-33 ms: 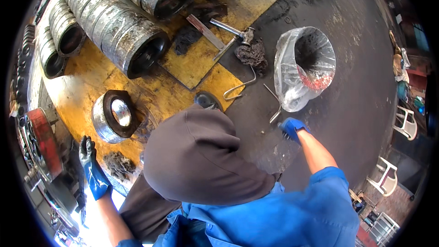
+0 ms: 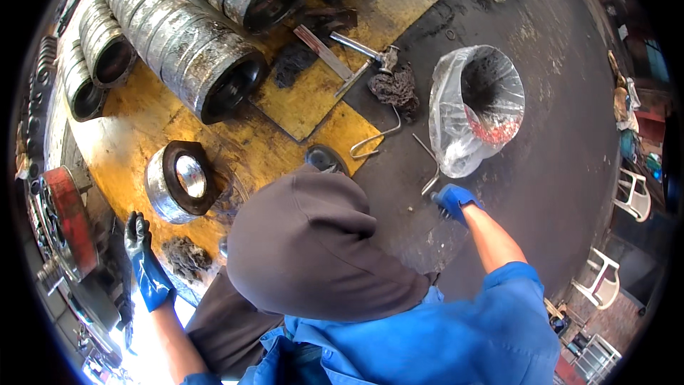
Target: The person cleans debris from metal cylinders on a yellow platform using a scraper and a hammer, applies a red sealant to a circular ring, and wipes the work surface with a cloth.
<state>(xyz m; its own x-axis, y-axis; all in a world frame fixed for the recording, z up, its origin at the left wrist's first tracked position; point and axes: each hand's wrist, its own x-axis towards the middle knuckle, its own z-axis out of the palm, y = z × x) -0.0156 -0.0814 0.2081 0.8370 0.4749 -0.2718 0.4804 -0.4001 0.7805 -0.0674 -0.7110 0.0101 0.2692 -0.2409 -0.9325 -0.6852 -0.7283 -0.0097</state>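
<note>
I have the left hand [image 2: 146, 260] at near left, fingers loosely extended, the thick metal ring [image 2: 169, 180] lying just beyond on the yellow table [image 2: 117, 139], while the right hand [image 2: 452, 202], its grip unclear to me, sits just nearer than a bent rod [image 2: 432, 181].

Texts, labels, numbers, signs: none legible. Clear plastic bag [image 2: 444, 100], off the right edge of the yellow surface [image 2: 117, 144]: red patch, whether print or contents cannot be told. Single steel ring [image 2: 161, 190], near the yellow surface's lower left edge: no marking readable.
</note>
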